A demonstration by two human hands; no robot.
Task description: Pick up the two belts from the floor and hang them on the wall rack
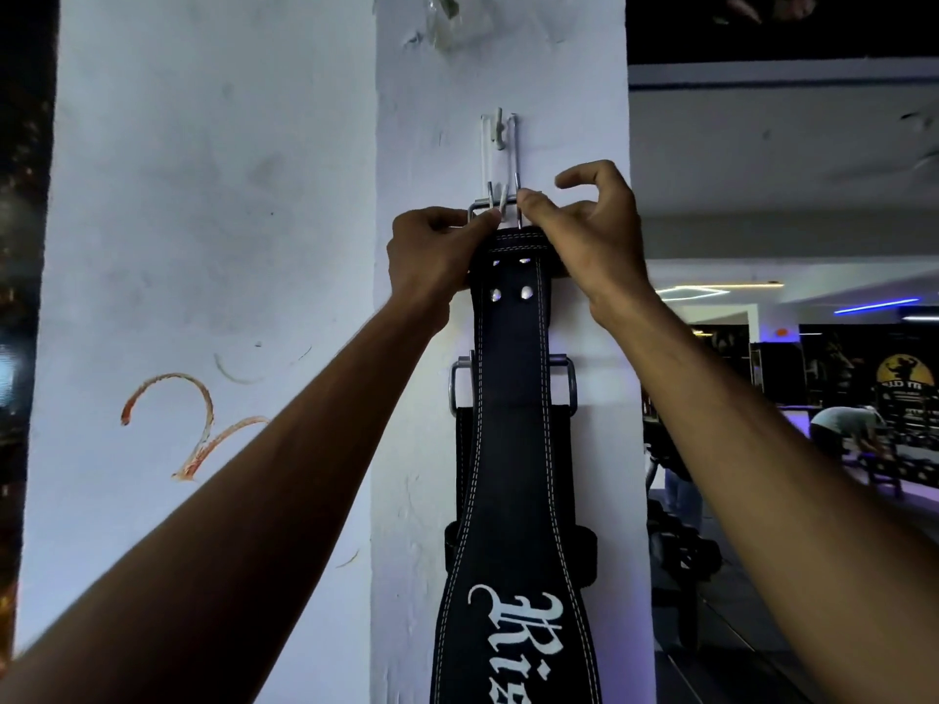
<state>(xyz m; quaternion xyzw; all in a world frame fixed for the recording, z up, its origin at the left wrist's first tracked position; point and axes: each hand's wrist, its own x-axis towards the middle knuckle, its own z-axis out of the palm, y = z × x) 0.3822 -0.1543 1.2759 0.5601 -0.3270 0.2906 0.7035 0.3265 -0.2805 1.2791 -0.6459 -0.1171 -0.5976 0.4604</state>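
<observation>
A wide black leather belt point(510, 449) with white stitching and white lettering hangs down the white pillar. My left hand point(432, 256) and my right hand point(584, 236) both pinch its metal buckle point(480, 208) at the top, holding it against the lower end of a white wall hook point(500, 144). Behind this belt hangs a second black belt point(465, 444); its steel buckle point(460, 383) shows on both sides and its strap is mostly hidden.
The white pillar point(584, 94) stands out from a scuffed white wall point(203, 195) with an orange scribble. To the right is a dim gym room with blue lights, equipment and a person point(846, 429) bent over in the distance.
</observation>
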